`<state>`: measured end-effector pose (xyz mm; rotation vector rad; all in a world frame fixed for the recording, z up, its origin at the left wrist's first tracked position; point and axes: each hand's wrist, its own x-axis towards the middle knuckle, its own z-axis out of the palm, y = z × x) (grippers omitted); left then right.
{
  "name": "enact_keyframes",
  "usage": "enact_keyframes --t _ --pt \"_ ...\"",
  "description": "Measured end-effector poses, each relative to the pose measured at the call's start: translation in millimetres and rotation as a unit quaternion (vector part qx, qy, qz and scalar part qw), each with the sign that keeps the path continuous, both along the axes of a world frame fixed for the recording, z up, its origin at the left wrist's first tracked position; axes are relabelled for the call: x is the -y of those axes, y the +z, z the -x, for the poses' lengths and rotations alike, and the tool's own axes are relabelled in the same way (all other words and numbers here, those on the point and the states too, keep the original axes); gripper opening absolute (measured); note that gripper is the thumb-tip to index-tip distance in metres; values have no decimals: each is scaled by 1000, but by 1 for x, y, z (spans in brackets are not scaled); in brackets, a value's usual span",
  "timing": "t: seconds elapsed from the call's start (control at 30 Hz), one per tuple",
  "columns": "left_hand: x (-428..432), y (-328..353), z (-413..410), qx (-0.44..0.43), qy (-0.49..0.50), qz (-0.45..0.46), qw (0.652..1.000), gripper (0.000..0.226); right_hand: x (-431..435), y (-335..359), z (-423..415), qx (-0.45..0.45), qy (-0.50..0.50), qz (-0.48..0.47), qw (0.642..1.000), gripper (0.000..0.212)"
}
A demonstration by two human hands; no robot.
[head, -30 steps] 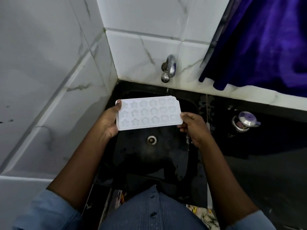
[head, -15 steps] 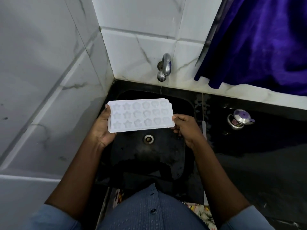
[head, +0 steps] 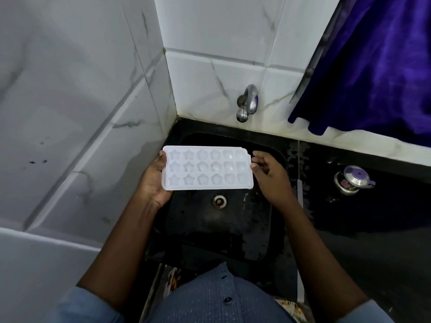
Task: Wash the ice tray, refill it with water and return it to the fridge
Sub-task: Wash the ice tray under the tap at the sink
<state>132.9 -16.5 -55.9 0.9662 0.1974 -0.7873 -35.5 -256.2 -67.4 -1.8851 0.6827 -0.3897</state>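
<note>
L hand (head: 154,180) has the ice tray (head: 207,167) by its left short end: palm cupped against the edge, thumb up at the far corner, fingers hidden underneath, so it's a closed, load-bearing hold. R hand (head: 270,176) sits at the right short end w/ fingers loosely curled and thumb tip at the rim; can't tell if it pinches the edge or only touches it, prob just steadying. Tray is level, cavities (stars + flowers) facing up, held in the air over the black sink (head: 221,229), btwn the tap (head: 248,102) on the back wall and the drain (head: 219,201) below, touching neither. Level + face-up makes sense if the cells are to take or keep water w/o spilling; a few right-side cells glint, but whether they're full I can't say. No stream visible from the tap. Holding it over the basin means drips go down the drain, not onto the black counter (head: 373,241) to the right, where a small steel lidded pot (head: 353,179) stands well apart. Purple cloth (head: 373,66) hangs above that counter, away from the tray.
</note>
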Motion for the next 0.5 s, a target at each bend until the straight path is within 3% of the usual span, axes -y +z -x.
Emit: enact_keyframes --t 0.1,0.17,0.33,0.5 --pt "-1 -1 3 2 -4 -4 1000 52 -5 2 -5 -3 52 141 989 37" --pt "-2 -1 6 -2 -3 -6 1000 54 -8 2 -9 -58 79 202 974 38" --pt "-5 -1 10 -1 2 -4 1000 53 -17 7 -12 -161 87 232 955 46" --pt "-10 1 13 11 -4 -5 1000 50 -20 6 -9 -164 71 267 947 45"
